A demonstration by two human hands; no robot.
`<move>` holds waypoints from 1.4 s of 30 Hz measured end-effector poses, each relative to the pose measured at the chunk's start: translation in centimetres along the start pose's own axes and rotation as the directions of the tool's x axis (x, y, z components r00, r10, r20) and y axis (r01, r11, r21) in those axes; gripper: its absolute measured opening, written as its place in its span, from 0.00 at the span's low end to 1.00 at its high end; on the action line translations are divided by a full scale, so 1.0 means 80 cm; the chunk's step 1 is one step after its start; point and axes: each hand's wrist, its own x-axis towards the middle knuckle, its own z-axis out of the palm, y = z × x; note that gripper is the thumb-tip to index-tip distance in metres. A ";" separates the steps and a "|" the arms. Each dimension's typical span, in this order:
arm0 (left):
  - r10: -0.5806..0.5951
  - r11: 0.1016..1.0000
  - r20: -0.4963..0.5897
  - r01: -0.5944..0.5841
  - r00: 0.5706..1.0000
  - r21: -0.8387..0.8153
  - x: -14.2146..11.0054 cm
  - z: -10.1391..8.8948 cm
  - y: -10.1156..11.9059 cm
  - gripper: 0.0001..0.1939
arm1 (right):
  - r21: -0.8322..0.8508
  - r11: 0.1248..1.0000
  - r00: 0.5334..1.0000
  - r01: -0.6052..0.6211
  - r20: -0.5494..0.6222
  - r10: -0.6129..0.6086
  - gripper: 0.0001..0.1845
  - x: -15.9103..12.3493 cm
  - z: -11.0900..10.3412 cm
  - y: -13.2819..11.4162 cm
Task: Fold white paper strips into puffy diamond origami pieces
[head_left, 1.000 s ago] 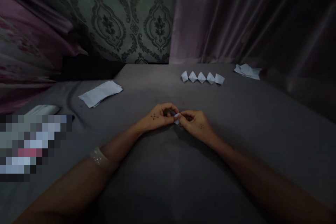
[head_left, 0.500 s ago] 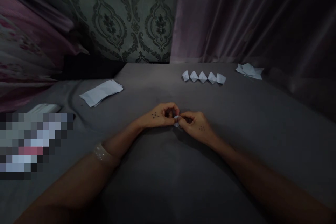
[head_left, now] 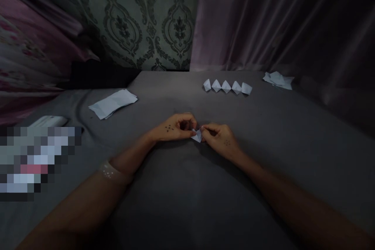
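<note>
A small folded paper piece (head_left: 197, 136), white and pointed at the bottom, is held between my two hands over the grey sheet. My left hand (head_left: 177, 127) pinches its left side with thumb and fingers. On the other side, my right hand (head_left: 219, 137) grips the upper right edge between thumb and forefinger. Fingers cover part of its top. Beyond the hands, several folded white paper shapes (head_left: 226, 86) stand side by side in a row.
A stack of white paper sheets (head_left: 113, 104) lies at the left, with a pale, rounded device (head_left: 49, 121) nearer me. More loose paper (head_left: 279, 80) rests at the far right. Pink curtains (head_left: 222, 19) and a patterned wall (head_left: 152, 23) close off the back.
My hands have drawn slightly apart, and more of the folded paper shows between them, spread wider than before. The other papers have stayed in place.
</note>
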 end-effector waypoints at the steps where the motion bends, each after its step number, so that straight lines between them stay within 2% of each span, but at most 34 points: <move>1: 0.010 1.000 -0.009 -0.010 1.000 0.011 0.000 -0.001 0.000 0.07 | 0.026 1.000 1.000 -0.011 -0.013 0.011 0.13 0.001 0.001 0.004; 5: 0.064 0.994 -0.017 -0.062 0.998 0.094 -0.001 -0.002 0.000 0.04 | 0.145 0.984 0.994 -0.101 -0.027 0.106 0.12 0.007 0.005 0.020; 9: 0.095 0.977 0.007 -0.095 0.995 0.190 -0.004 -0.001 -0.001 0.02 | 0.104 0.988 0.992 -0.114 -0.044 0.119 0.13 0.008 0.003 0.022; 11: 0.102 0.968 0.016 -0.103 0.995 0.231 -0.005 0.000 -0.002 0.03 | 0.005 1.000 0.997 -0.028 -0.076 0.028 0.13 0.007 -0.001 0.018; 13: 0.115 0.952 0.027 -0.118 0.993 0.282 -0.006 0.001 -0.003 0.05 | -0.112 0.985 0.988 0.135 -0.066 -0.143 0.14 0.004 -0.006 0.014; 15: 0.137 0.930 0.052 -0.147 0.989 0.338 -0.008 0.001 -0.004 0.07 | -0.229 0.924 0.951 0.307 0.030 -0.308 0.16 0.001 -0.011 0.011; 16: 0.148 0.917 0.067 -0.163 0.987 0.363 -0.008 0.001 -0.004 0.08 | -0.297 0.884 0.932 0.361 0.094 -0.349 0.17 0.000 -0.013 0.009; 19: 0.166 0.882 0.102 -0.194 0.981 0.429 -0.010 0.001 -0.005 0.09 | -0.525 0.746 0.912 0.409 0.252 -0.323 0.17 -0.005 -0.018 0.004; 21: 0.174 0.863 0.110 -0.206 0.979 0.462 -0.012 0.000 -0.006 0.07 | -0.616 0.670 0.910 0.415 0.293 -0.294 0.14 -0.007 -0.020 0.002; 23: 0.177 0.849 0.117 -0.212 0.977 0.484 -0.013 -0.001 -0.009 0.07 | -0.637 0.637 0.901 0.433 0.313 -0.300 0.11 -0.007 -0.022 0.001; 27: 0.183 0.827 0.102 -0.209 0.978 0.522 -0.017 -0.002 -0.015 0.08 | -0.641 0.626 0.896 0.445 0.322 -0.307 0.12 -0.004 -0.024 0.004; 31: 0.203 0.809 0.071 -0.208 0.977 0.550 -0.019 -0.004 -0.017 0.09 | -0.661 0.628 0.912 0.411 0.296 -0.285 0.12 -0.003 -0.027 0.010; 36: 0.227 0.827 0.097 -0.245 0.969 0.507 -0.019 -0.005 -0.018 0.10 | -0.508 0.770 0.922 0.386 0.243 -0.301 0.13 0.001 -0.027 0.020; 38: 0.237 0.828 0.095 -0.252 0.967 0.501 -0.019 -0.004 -0.019 0.11 | -0.476 0.791 0.923 0.385 0.228 -0.312 0.15 0.001 -0.027 0.021; 42: 0.239 0.815 0.070 -0.240 0.968 0.528 -0.018 -0.003 -0.021 0.10 | -0.536 0.747 0.919 0.394 0.233 -0.318 0.19 -0.002 -0.028 0.016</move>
